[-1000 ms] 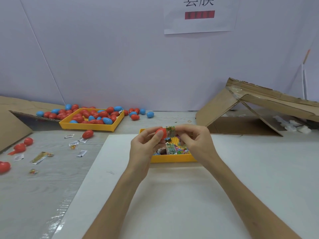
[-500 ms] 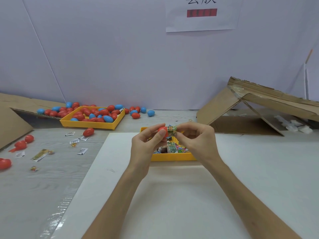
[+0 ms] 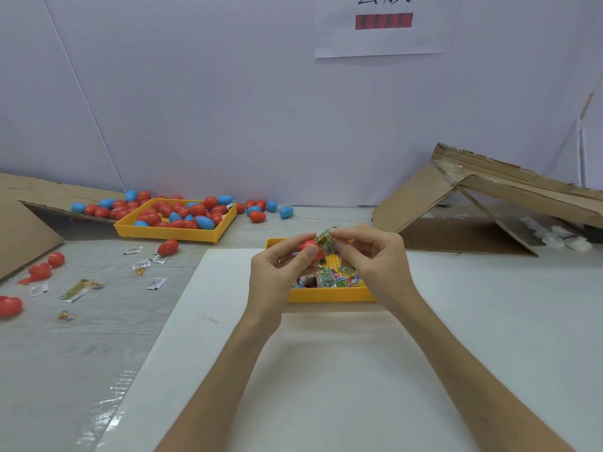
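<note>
My left hand holds a red plastic egg half between thumb and fingers, above a small yellow tray. My right hand pinches a green printed packet against the open side of the egg half. Several more green packets lie in the small tray, which my hands partly hide.
A larger yellow tray of red and blue eggs stands at the back left, with loose eggs around it. Small packets and labels lie on the grey table at left. Cardboard sheets lean at the far left and right. A white sheet lies under my arms.
Both hands stay above the small tray. My right hand has turned and folded the green packet against the red egg half.
</note>
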Demonstrator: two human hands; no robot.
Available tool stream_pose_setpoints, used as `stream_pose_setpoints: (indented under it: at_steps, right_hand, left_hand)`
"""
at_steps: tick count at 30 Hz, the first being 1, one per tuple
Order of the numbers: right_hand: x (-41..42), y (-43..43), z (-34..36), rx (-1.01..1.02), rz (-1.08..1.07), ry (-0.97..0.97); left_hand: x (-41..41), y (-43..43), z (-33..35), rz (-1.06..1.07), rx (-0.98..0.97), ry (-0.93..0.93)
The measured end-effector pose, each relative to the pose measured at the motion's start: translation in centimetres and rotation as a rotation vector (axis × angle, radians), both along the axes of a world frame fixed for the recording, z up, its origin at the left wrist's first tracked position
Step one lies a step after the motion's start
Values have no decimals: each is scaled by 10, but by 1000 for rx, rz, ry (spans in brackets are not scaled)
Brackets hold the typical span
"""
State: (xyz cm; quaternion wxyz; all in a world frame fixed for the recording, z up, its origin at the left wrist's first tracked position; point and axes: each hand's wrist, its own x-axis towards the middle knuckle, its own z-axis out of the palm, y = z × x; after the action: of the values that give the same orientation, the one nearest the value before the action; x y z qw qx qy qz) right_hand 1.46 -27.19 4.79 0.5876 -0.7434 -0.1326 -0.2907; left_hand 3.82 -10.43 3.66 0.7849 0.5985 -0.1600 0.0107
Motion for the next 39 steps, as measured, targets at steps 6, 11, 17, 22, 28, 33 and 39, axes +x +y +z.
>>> stream_pose_setpoints:
  at_steps: [6,11,17,22,28,33,39]
  right_hand:
    - [-1,0,1,-8,13,-13]
    - [0,0,0,15,23,-9]
    - [0,0,-1,60,36,36]
    - [-1,1,0,103,57,51]
    - [0,1,-2,117,88,63]
    - [1,0,-3,131,100,85]
    - [1,0,-2,162,100,117]
  left_hand:
    - [1,0,0,4,10,-8]
    - [0,0,0,-4,7,-10]
    - [1,0,0,2,14,-19]
    - [1,0,0,1,27,-16]
    - [1,0,0,-6,52,-11]
    - [1,0,0,2,48,3]
    - [1,0,0,-3,42,16]
